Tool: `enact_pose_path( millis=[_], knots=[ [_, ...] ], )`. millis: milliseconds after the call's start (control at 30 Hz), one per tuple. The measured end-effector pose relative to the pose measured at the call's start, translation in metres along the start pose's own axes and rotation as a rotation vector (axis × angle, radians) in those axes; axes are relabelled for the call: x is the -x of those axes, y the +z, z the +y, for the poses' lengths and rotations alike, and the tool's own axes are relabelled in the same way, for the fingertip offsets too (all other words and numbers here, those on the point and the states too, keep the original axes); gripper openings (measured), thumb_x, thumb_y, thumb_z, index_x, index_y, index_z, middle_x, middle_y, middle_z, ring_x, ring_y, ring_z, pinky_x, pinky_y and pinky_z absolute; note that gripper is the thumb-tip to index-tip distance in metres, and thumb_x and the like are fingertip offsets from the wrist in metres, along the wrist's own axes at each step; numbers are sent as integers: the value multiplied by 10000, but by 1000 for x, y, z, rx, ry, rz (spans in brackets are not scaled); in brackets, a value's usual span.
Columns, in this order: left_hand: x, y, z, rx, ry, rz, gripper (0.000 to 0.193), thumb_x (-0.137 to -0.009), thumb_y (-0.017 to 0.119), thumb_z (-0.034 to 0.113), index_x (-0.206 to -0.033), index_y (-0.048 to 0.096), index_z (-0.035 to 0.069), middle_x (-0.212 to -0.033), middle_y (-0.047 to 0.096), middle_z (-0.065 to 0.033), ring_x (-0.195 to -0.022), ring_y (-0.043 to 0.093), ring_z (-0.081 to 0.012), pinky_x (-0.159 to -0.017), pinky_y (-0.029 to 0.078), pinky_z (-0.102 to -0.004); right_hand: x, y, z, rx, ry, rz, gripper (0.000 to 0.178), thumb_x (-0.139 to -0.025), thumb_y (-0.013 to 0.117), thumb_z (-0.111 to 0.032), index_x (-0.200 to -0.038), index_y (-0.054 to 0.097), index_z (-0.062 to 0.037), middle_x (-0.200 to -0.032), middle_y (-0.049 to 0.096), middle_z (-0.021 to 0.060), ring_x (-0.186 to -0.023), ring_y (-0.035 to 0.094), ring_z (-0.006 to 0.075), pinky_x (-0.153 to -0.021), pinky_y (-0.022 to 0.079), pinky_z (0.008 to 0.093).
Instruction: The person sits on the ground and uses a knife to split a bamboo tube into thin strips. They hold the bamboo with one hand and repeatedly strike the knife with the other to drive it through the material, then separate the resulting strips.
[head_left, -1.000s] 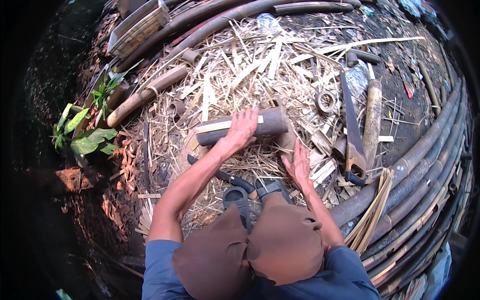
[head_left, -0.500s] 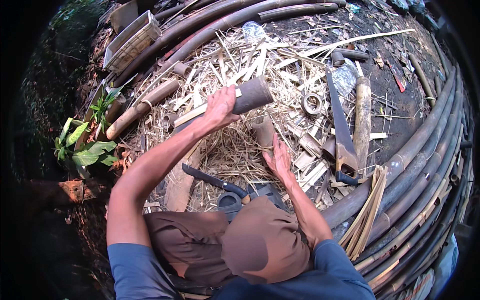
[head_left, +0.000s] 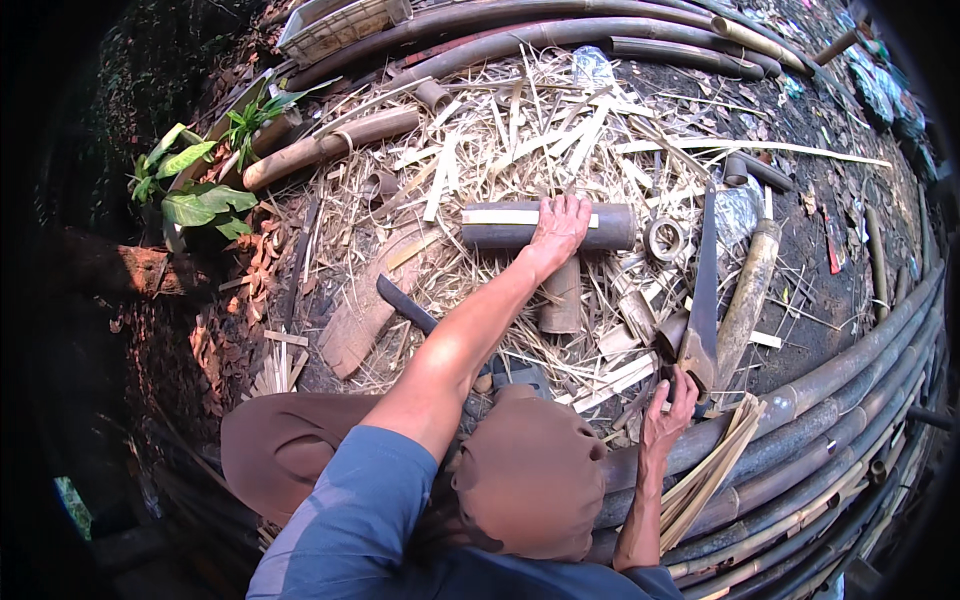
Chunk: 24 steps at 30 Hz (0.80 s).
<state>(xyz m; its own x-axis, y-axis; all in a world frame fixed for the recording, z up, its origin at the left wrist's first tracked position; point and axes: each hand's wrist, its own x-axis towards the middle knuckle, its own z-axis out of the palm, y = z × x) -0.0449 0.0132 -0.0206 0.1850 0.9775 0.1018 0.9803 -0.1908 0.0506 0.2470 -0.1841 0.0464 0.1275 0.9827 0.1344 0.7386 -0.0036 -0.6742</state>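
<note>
My left hand (head_left: 558, 228) covers the middle of the dark bamboo section (head_left: 500, 226), hiding part of its pale strip. My right hand (head_left: 668, 410) hides the saw (head_left: 700, 300) handle's end. My knee (head_left: 530, 480) blocks the ground beneath. The long poles (head_left: 850, 400) run off the picture's edge.

The bamboo tube (head_left: 548, 226) is dark, matt, with a pale peeled strip. The saw (head_left: 702, 300) at three o'clock has a dull metal blade. Dry, rough splints (head_left: 520, 130) litter the ground.
</note>
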Motion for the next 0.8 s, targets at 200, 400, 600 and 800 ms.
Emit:
enact_pose_path(
  millis=[200, 400, 600, 800],
  knots=[
    [0, 7, -4, -16, -30, 52, 833, -663, 810, 132, -1370, 398, -19, -1252, 492, -205, -1185, 487, -345, -982, 353, -532, 4, 1, 60, 211, 16, -13, 359, -939, 538, -111, -1258, 553, 53, -1230, 557, 228, -1153, 520, 389, -1012, 395, 467],
    [-1, 5, -1, -30, -20, 5, 890, -647, 833, 175, -1386, 378, -21, -1259, 485, -201, -1199, 479, -349, -995, 350, -531, 3, -3, 77, 292, -97, -59, 316, -933, 571, -151, -1193, 609, 25, -1131, 617, 199, -1095, 552, 366, -976, 411, 458],
    [-3, 1, -2, -14, -14, -8, 881, -628, 843, 161, -1359, 383, -12, -1239, 492, -197, -1189, 486, -344, -982, 368, -514, -6, -10, 76, 318, -101, -123, 287, -901, 633, -236, -1065, 599, -3, -983, 621, 170, -938, 581, 353, -881, 421, 465],
    [8, -8, -14, 25, 33, -8, 812, -694, 763, 160, -1383, 376, -27, -1307, 473, -234, -1207, 473, -373, -1017, 354, -534, -5, -34, 21, -254, 244, 124, 348, -977, 551, -342, -885, 562, -7, -634, 519, 67, -579, 501, 178, -553, 411, 331]
  ],
)
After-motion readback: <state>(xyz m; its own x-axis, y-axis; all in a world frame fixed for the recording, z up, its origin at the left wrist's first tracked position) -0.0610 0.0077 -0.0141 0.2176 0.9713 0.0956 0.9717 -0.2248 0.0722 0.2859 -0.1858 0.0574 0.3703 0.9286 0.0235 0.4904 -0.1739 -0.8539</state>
